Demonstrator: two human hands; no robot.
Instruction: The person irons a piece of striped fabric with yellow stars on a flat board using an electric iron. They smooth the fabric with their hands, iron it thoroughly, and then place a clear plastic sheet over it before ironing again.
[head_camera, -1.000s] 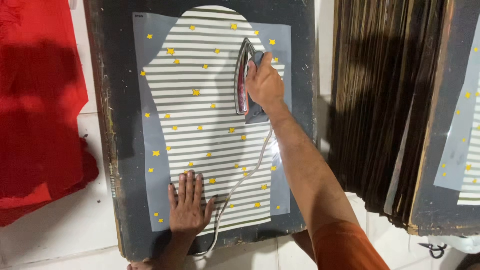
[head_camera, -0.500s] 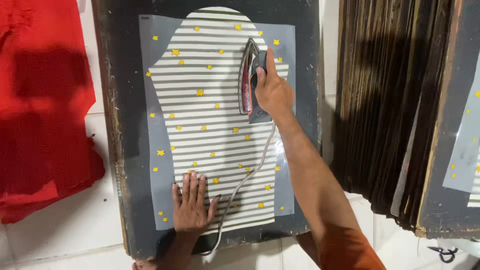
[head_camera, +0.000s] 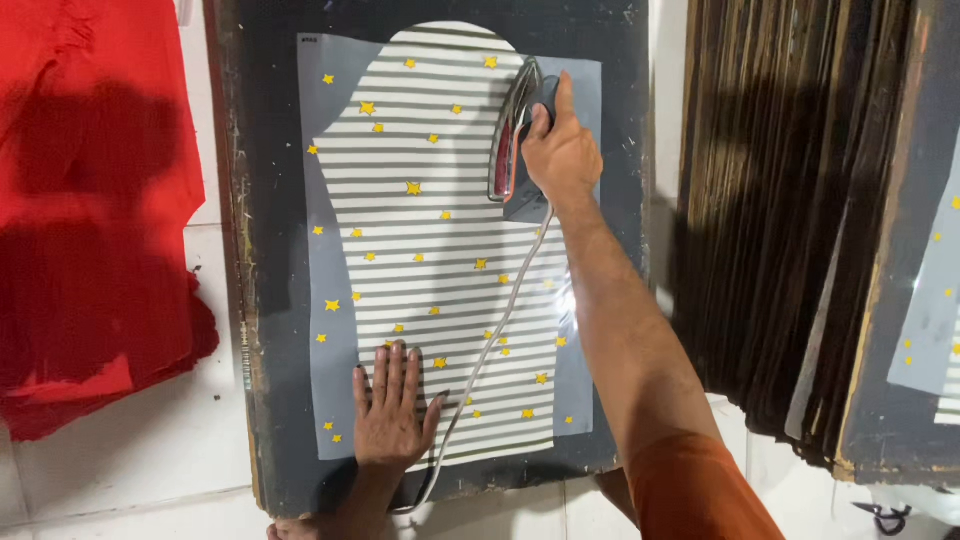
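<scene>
Metal iron (head_camera: 515, 140), heavy and hot, sits upper centre on the thin, slippery striped sheet (head_camera: 440, 250); right hand (head_camera: 560, 155) wraps its handle, left hand (head_camera: 390, 410) spread flat pins the sheet.

Clothes iron (head_camera: 515, 135): grey, soleplate down, nose toward 12 o'clock, at the sheet's 2 o'clock edge. Striped transfer sheet (head_camera: 440, 260): grey film, white stripes, yellow stars, flat on the dark board (head_camera: 270, 250).
</scene>
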